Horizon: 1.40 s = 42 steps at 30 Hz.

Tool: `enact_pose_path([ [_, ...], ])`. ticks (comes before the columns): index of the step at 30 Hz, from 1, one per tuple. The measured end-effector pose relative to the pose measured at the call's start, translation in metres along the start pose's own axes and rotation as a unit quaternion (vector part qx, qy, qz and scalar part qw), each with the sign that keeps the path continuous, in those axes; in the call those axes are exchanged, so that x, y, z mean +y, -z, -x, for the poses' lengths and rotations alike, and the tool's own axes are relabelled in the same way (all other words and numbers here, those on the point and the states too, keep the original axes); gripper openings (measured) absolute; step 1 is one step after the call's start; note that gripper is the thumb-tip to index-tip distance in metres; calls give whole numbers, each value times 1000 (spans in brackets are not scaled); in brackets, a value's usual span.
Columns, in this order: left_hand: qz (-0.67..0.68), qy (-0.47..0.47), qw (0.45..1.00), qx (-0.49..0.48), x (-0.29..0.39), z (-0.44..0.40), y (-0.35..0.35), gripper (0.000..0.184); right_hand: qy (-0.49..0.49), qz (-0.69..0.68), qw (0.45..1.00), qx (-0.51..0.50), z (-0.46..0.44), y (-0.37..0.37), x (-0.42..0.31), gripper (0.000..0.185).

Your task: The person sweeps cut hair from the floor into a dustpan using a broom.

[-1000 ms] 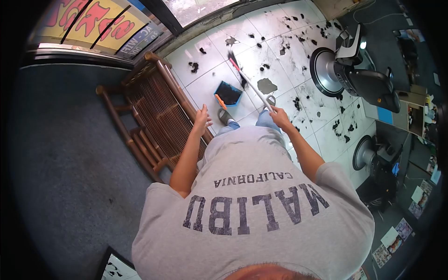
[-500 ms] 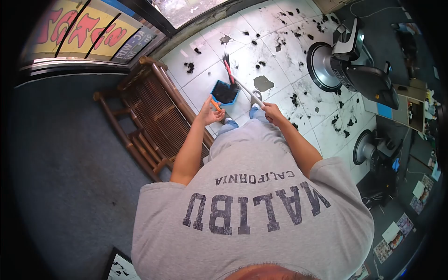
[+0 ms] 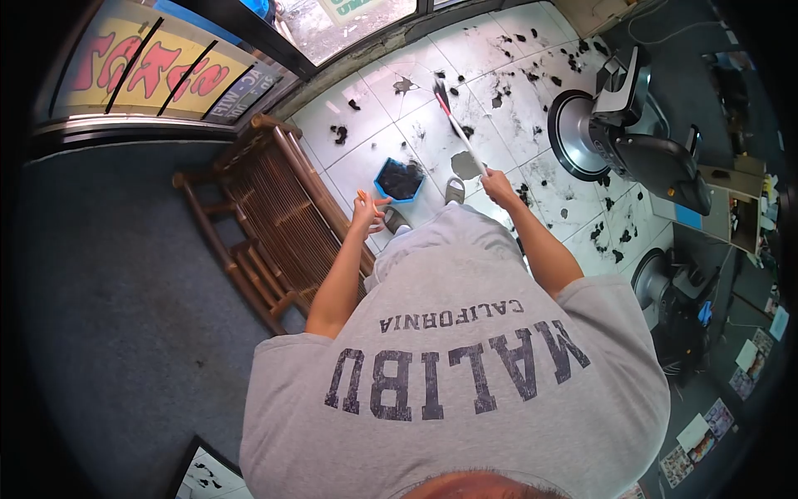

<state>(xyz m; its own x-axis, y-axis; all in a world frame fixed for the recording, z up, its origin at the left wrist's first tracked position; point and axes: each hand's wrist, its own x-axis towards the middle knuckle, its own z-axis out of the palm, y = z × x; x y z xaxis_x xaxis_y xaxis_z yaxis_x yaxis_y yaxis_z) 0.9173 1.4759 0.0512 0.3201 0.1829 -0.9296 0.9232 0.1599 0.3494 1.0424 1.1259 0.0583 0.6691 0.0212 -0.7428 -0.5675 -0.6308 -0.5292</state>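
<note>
My right hand [image 3: 499,190] is closed around the pale handle of a broom [image 3: 468,145]. Its red neck and dark bristles reach out over the white tiles ahead of me. On the floor just in front of my feet sits a blue dustpan [image 3: 401,200], with a heap of dark hair [image 3: 400,177] inside. My left hand [image 3: 366,214] is beside the dustpan, gripping its orange handle, mostly hidden by the fingers. Small dark hair clumps [image 3: 572,62] lie scattered across the tiles, several of them ahead and to the right.
Along my left stands a bamboo bench [image 3: 278,204]. A barber chair [image 3: 579,137] with a round metal base is on the right, and a second chair [image 3: 652,279] stands nearer. Ahead, a low sill [image 3: 370,62] runs below the glass front. A grey patch [image 3: 467,164] marks the tiles.
The broom head has swung forward, away from the dustpan, to farther tiles. My right hand has shifted slightly right; my left hand has moved a little left and down with the dustpan handle.
</note>
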Motion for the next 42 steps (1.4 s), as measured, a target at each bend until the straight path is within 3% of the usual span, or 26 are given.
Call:
enact_pose_path([
  [1,-17,-4,1000,-5,0,0,-1,44,-42,-51,998,-17,-15,-13,9,25],
  [7,-24,2,1000,-6,-3,6,-13,45,-134,-189,967,-107,22,-11,-10,40],
  [11,-5,3,1000,-10,-8,1,-18,47,-60,-146,981,-109,45,14,-7,48],
  [15,8,16,1000,22,-14,-7,-19,46,68,53,996,-17,22,15,-7,45],
  [18,21,23,999,22,-18,-8,-16,46,46,114,991,-44,-6,6,-24,44],
  [19,22,23,999,22,-19,-9,-14,46,52,80,994,-53,-5,-4,-27,35],
  [22,29,27,999,19,-15,-5,-13,46,-5,52,994,-92,-5,-52,-18,29],
  [26,2,6,998,-58,-13,-5,-8,45,-64,-60,986,-138,24,-30,-16,37],
  [28,-5,9,1000,-7,-14,-3,-15,46,-60,-66,986,-139,45,-2,-8,43],
  [31,-5,4,1000,2,-12,6,-17,47,-36,-39,995,-87,69,31,11,49],
  [36,5,-9,1000,5,-22,-2,-7,47,46,73,995,54,35,46,42,53],
  [38,-6,-10,1000,15,-24,-1,-2,47,39,121,990,65,12,43,43,43],
  [42,-57,-23,998,3,-14,6,3,46,-40,-37,998,16,-11,-12,49,22],
])
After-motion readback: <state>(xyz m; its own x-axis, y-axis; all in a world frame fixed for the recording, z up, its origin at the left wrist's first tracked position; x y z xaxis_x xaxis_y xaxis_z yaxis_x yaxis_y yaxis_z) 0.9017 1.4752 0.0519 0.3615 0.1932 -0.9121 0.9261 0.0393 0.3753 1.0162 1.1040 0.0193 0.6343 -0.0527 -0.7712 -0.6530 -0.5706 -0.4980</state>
